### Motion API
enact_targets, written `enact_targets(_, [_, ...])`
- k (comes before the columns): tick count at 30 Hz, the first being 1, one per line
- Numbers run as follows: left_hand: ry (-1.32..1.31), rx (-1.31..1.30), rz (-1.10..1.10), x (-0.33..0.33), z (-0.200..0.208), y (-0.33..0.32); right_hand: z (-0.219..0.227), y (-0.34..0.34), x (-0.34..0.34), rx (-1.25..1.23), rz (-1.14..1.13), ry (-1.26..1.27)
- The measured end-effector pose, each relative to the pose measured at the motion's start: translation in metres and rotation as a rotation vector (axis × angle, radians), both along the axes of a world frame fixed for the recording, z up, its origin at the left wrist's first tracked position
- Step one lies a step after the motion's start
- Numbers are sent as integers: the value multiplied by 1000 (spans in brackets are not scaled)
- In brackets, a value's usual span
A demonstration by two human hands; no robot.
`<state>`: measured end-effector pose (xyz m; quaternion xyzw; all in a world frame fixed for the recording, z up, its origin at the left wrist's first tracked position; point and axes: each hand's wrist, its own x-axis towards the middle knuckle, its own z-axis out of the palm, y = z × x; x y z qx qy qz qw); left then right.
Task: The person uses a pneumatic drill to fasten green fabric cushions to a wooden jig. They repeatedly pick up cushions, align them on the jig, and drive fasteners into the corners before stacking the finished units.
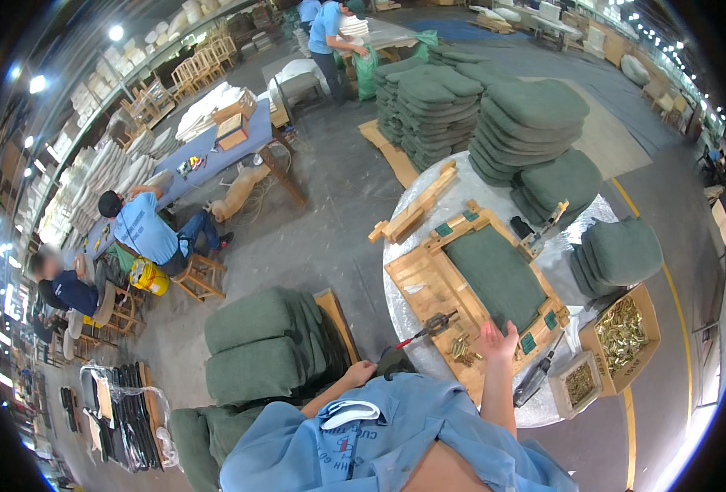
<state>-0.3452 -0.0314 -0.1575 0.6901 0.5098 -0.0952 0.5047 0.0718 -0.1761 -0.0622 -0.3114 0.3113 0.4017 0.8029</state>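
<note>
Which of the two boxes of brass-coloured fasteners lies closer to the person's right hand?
The small grey box just right of the right hand; the larger cardboard box sits farther right, beyond it.

1 wooden seat frame [429, 283], 2 screw boxes [621, 334], 1 power drill [412, 336].

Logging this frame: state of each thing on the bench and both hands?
left hand: off the table, by a dark tool
right hand: open, flat on wooden frame
green seat pad: seated in frame
loose screws: heaped on frame
cardboard box: open, full of brass screws
</note>
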Motion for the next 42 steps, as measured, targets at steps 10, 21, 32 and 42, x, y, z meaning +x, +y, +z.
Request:
enact_targets(10, [126,9,-76,-1,-4,21,38,20,28,113,-299,203])
enact_targets(21, [4,105,-222,-19,-32,18,-1,39,38,170,-179,162])
enact_targets(32, [-83,-90,-18,-29,-43,14,32,57,-17,-892,657,-1079])
enact_targets(42, [66,25,-143,-5,0,11,47,61,-23,-1363,1075,-1614])
